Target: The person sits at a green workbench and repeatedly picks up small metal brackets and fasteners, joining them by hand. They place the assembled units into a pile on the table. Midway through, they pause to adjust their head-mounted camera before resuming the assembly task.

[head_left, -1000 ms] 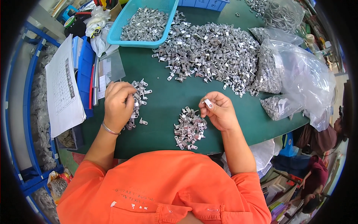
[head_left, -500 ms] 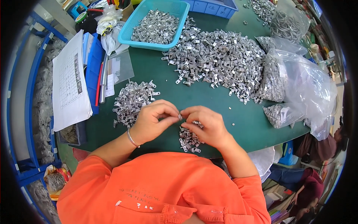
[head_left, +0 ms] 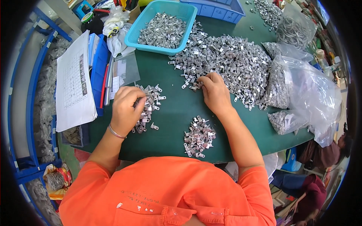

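Curled over the left pile of small metal brackets [head_left: 154,94], my left hand [head_left: 126,107] is closed, and whatever its fingertips pinch is hidden. My right hand [head_left: 217,92] reaches forward to the near edge of the large heap of metal brackets [head_left: 241,60]. Its thumb and forefinger close around pieces there, though I cannot tell exactly which one they grip. The brackets are silvery, bent tabs with holes. A third, smaller pile of brackets [head_left: 200,137] lies near the table's front edge, between my forearms.
A turquoise basket [head_left: 130,37] of metal parts stands beyond the piles, beside a blue crate [head_left: 226,14]. Clear plastic bags of parts [head_left: 313,90] line the right side. Printed sheets [head_left: 73,83] lean on a blue holder at left. Another person [head_left: 313,192] appears at lower right.
My hands have parted from a shared pinch on a small piece above the front pile. The left went left to its pile; the right went forward to the large heap.
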Demonstrator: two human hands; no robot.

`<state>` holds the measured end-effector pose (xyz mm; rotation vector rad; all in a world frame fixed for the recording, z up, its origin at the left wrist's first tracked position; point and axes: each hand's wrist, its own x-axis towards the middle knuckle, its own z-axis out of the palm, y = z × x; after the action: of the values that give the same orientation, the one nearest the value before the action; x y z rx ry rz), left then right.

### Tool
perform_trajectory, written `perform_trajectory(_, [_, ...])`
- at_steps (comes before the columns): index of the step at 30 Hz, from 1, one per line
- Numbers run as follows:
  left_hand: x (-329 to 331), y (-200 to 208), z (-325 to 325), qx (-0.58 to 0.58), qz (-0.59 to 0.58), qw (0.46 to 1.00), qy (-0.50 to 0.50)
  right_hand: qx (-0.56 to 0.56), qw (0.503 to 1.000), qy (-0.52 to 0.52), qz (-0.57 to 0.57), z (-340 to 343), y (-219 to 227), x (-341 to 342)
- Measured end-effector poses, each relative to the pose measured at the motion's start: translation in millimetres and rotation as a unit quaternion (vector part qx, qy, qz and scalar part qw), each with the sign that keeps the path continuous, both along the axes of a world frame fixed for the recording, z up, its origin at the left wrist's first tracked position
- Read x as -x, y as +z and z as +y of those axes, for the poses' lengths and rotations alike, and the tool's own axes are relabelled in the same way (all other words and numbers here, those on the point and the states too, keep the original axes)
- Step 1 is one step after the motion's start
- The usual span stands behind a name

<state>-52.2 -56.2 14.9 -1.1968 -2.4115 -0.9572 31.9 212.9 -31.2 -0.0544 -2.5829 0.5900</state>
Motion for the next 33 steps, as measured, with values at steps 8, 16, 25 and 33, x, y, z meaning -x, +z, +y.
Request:
perform_trajectory(8, [-1.9, -5.7, -1.3, -0.027, -0.052, 0.998, 0.004, -0.051, 0.998, 0.019, 0.021, 4.2, -9.4, -0.4])
perform_trajectory(16, [-17.4, -0.3, 25.6, -0.104, -0.068, 0.991, -0.047, -0.033, 0.999, 0.032, 0.014, 1.3, -3.0, -1.8])
perform_trajectory(25, [-51.1, -19.1, 66.3, -0.228, -0.534, 0.803, -0.131, 0.184, 0.980, 0.071, 0.010, -17.0, 19.2, -44.9])
perform_trajectory(33, [-34.3, -15.6, 83.3, -0.232, -0.679, 0.683, -0.139, 0.210, 0.976, 0.055, 0.018, -18.0, 25.1, -66.7])
